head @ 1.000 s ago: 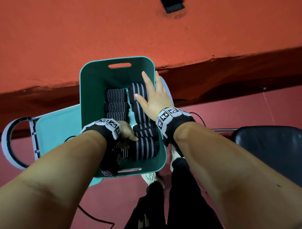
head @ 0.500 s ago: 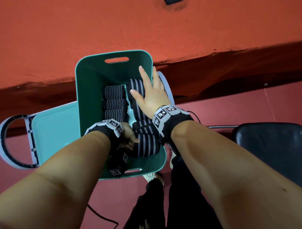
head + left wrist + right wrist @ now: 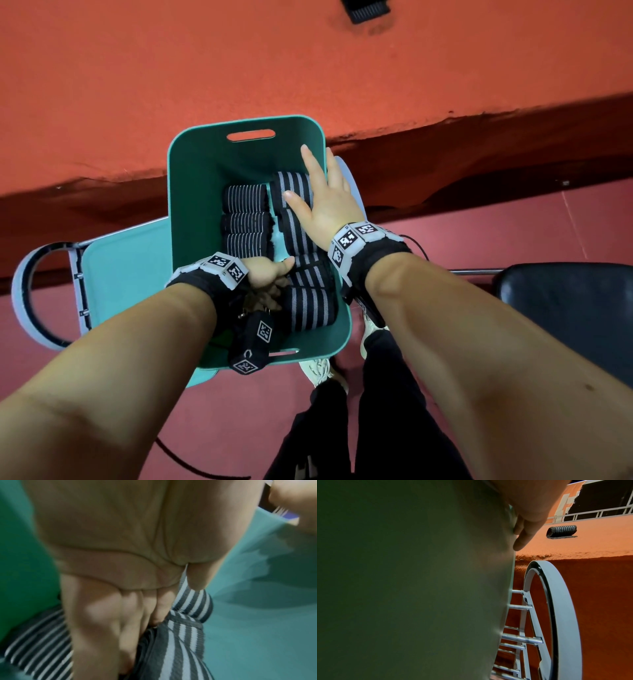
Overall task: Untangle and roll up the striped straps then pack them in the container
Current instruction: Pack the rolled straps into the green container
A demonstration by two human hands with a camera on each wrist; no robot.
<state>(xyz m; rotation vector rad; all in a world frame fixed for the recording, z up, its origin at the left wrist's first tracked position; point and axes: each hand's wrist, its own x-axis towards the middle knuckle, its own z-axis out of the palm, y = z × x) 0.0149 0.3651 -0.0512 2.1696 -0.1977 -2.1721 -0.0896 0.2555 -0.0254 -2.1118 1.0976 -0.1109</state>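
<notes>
Hands (image 3: 270, 274) (image 3: 325, 202) press rolled straps (image 3: 301, 219) inside teal container (image 3: 191, 192).

The head view looks steeply down from above into the open teal plastic container (image 3: 191, 205) at frame centre. The left wrist view sits inside it, close behind the fingers (image 3: 102, 615), facing striped fabric. The right wrist view presses against the same container's outer wall (image 3: 411, 588), facing outward along it.
</notes>
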